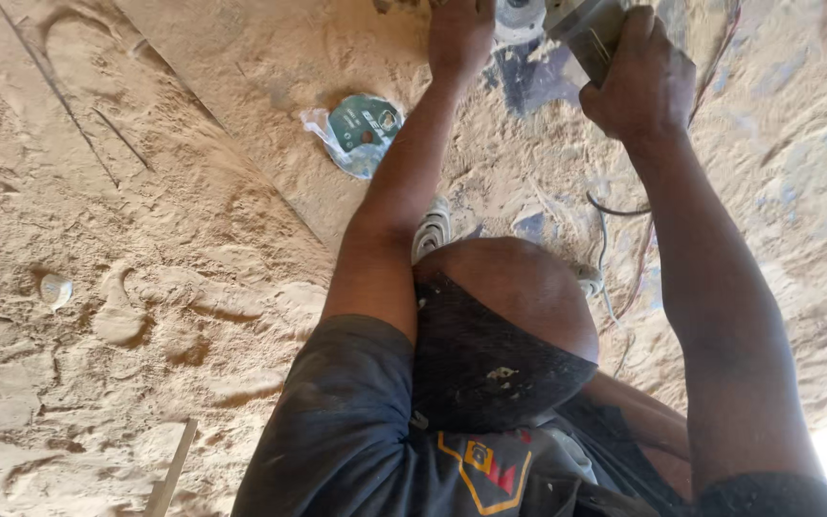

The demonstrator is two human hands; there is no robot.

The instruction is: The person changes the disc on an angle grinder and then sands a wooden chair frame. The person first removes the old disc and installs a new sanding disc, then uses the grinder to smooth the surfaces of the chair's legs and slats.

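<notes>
**Both hands at an angle grinder on a sawdust-covered floor**

The view looks down over the person's own body, so the arms run up the picture toward its top edge. The right hand (645,81) is clenched around the grey body of an angle grinder (581,24), which lies right at the top edge and is partly cut off by it. The left hand (461,33) reaches to the grinder's round head, fingers bent down onto it; whether it grips or only steadies cannot be told, since the top edge cuts the fingertips.

Below the grinder a patch of bare bluish floor (528,81) shows through thick sawdust (193,287) that covers nearly everything else. A thin cable (614,209) curls out from beside the right forearm and trails down past the bent knee (514,287), which sits between the two arms.

To the left of the left forearm, close but apart from it, lies a green grinding disc in a torn clear wrapper (361,129). Long straight board edges (241,163) run diagonally under the sawdust from the upper left toward the knee. Well off at the left a small white cap (55,289) rests in the dust, and a wooden strip (174,474) pokes in at the bottom edge. The widest open stretch is the left half.
</notes>
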